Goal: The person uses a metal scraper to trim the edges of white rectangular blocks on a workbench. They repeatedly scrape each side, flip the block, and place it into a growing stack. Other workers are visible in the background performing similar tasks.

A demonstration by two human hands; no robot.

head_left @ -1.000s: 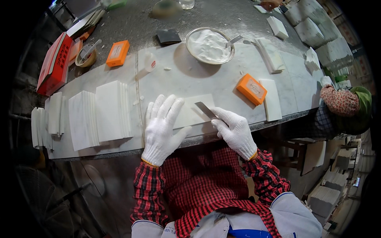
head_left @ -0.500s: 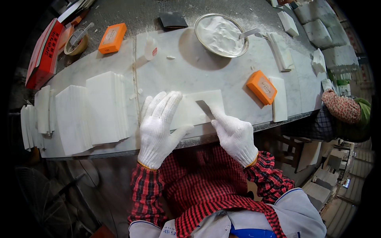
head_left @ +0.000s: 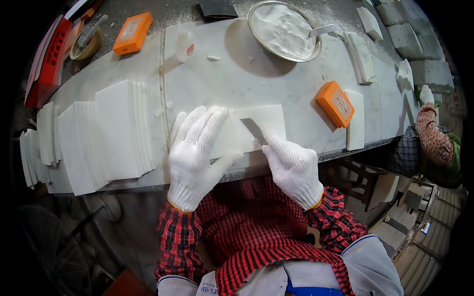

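Note:
A white rectangular stone tile [head_left: 270,120] lies flat at the front edge of the marble-topped table. My left hand [head_left: 195,150], in a white knit glove, rests with outstretched fingers over the tile's left part and hides it there. My right hand [head_left: 296,165], gloved the same way, grips a flat grey scraper blade [head_left: 254,130]. The blade slants up and left over the tile; whether its edge touches the surface I cannot tell. Some of the blade is hidden inside my closed fingers.
Stacked white tiles [head_left: 126,130] stand to the left. A metal bowl of white paste [head_left: 282,32] holds a spatula [head_left: 323,30]. Orange boxes [head_left: 335,104] sit right and back left, near a translucent bottle [head_left: 184,47]. Another person's sleeve [head_left: 434,130] shows at far right.
The blade has shifted slightly left across the tile. The whole view has tilted a little, and the other person's arm at far right has moved.

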